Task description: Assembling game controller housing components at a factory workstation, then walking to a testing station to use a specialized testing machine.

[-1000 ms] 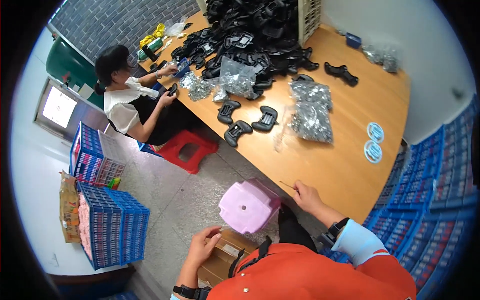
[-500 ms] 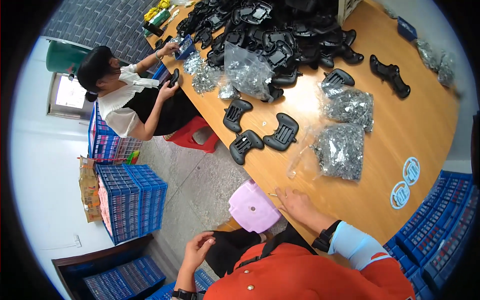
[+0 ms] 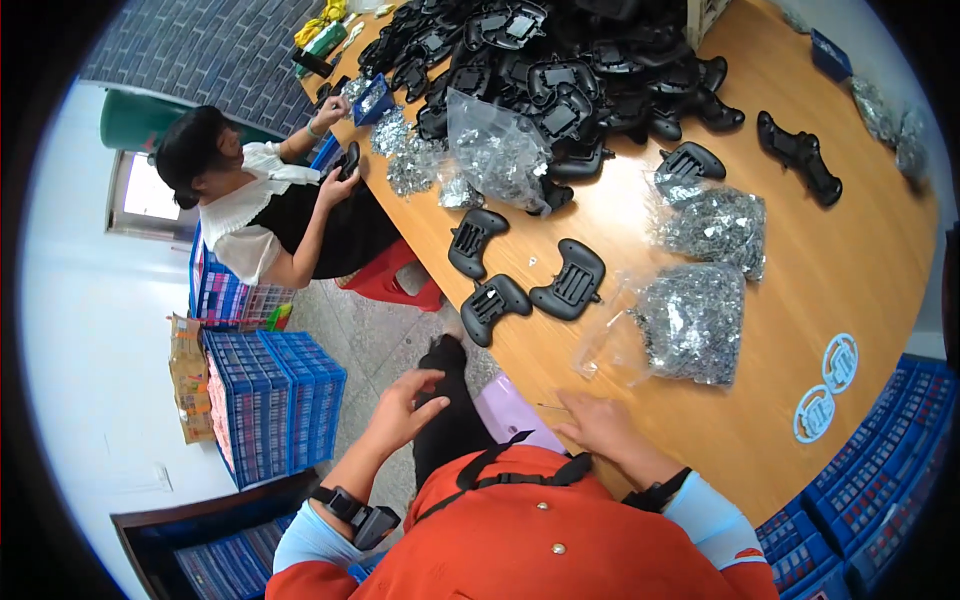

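Note:
My left hand (image 3: 402, 412) hangs in the air beside the table, above my leg, thumb and fingers apart and nothing in it. At the table's near edge, my right hand (image 3: 603, 424) rests low over the wood with its fingers curled. A thin metal rod (image 3: 549, 406) sticks out from its fingertips; how the fingers hold it is partly hidden. Beyond that hand lie three black game controller shells (image 3: 571, 280), near a small pale ring-like piece (image 3: 532, 262). To their right sit clear plastic bags of small shiny metal parts (image 3: 692, 322).
Black controller shells (image 3: 560, 85) are heaped at the back, beside another parts bag (image 3: 492, 145). A co-worker (image 3: 270, 200) sits on a red stool (image 3: 392, 280) at left, holding a dark piece. A pink stool (image 3: 512, 412) stands by my leg. Blue crates (image 3: 305, 395) are stacked left.
My left hand has risen and moved forward. My leg now stretches out past the pink stool, and my body has shifted. The co-worker's far hand has drawn back from the blue tray.

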### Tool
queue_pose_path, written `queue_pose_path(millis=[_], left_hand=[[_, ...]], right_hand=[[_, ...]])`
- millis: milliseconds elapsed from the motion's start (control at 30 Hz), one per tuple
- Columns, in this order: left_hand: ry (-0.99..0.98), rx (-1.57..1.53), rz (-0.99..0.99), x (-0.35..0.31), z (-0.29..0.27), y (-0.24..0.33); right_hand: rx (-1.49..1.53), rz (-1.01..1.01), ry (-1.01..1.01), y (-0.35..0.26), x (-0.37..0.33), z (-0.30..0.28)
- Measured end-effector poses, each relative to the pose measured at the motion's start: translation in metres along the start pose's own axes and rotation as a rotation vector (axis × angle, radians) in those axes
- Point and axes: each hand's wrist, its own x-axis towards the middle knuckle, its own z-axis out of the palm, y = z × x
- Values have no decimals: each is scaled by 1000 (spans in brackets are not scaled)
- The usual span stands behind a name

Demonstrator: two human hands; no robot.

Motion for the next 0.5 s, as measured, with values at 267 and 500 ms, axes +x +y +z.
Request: queue_pose_path(millis=[267, 500], left_hand=[[135, 253, 444, 146, 17, -36], [150, 174, 592, 186, 39, -54]], right_hand=[[269, 302, -153, 1, 22, -22], [384, 193, 207, -49, 101, -11]])
